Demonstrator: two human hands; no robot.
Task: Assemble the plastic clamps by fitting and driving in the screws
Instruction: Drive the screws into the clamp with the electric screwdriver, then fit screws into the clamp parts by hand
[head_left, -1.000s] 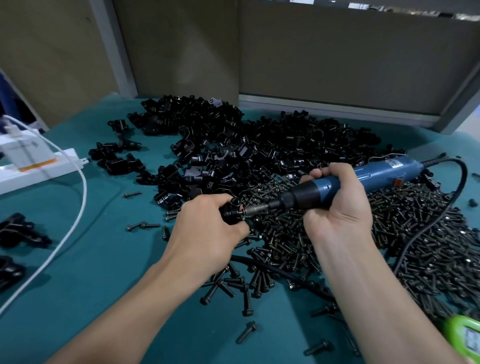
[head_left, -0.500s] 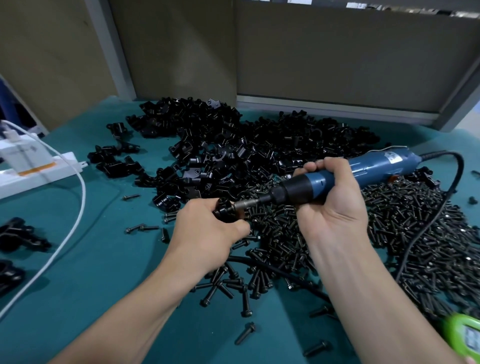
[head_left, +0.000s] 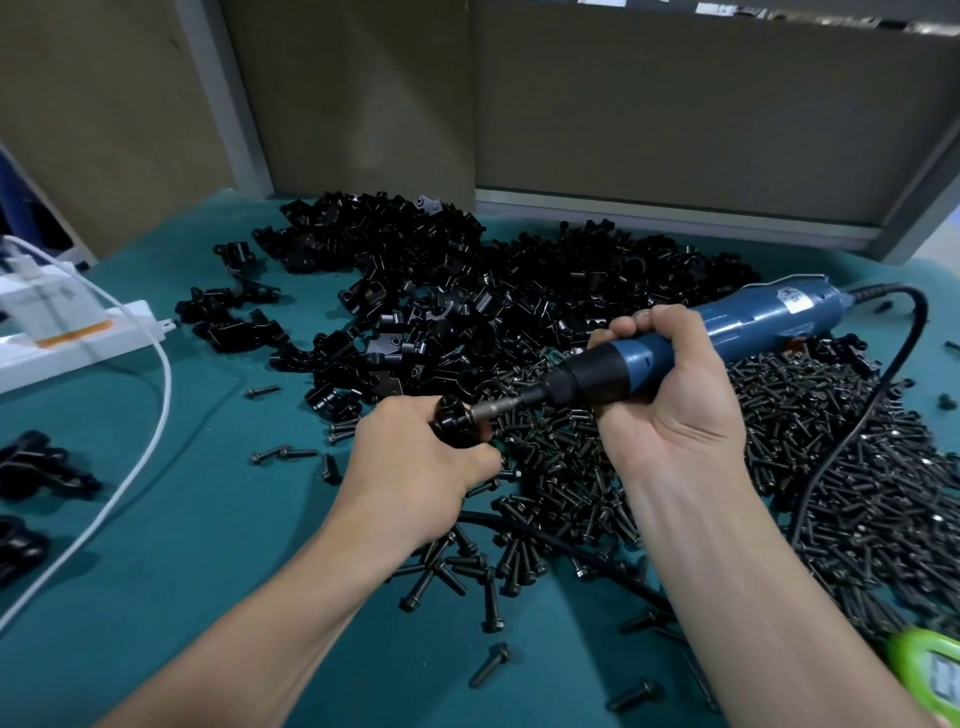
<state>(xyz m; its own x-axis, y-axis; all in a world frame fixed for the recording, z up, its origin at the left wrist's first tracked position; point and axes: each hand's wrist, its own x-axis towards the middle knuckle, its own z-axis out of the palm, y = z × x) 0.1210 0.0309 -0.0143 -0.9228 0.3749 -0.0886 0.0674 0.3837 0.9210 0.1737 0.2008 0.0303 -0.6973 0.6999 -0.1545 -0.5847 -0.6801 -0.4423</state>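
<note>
Shifted slightly left since a second ago, screwdriver tail lifted. Grips clamp in left hand just above surface, beside screws; clasps screwdriver in right hand, bit at clamp, probably engaged. Driving now; next needs steady push along bit.

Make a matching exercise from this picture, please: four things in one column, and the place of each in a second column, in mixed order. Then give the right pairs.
Things
1. screwdriver
2. clamp
3. power strip
4. green device

Places
a. at the far left of the view
b. in the left hand
c. in the bottom right corner of the view
d. in the right hand

Pairs: 1-d, 2-b, 3-a, 4-c
</note>
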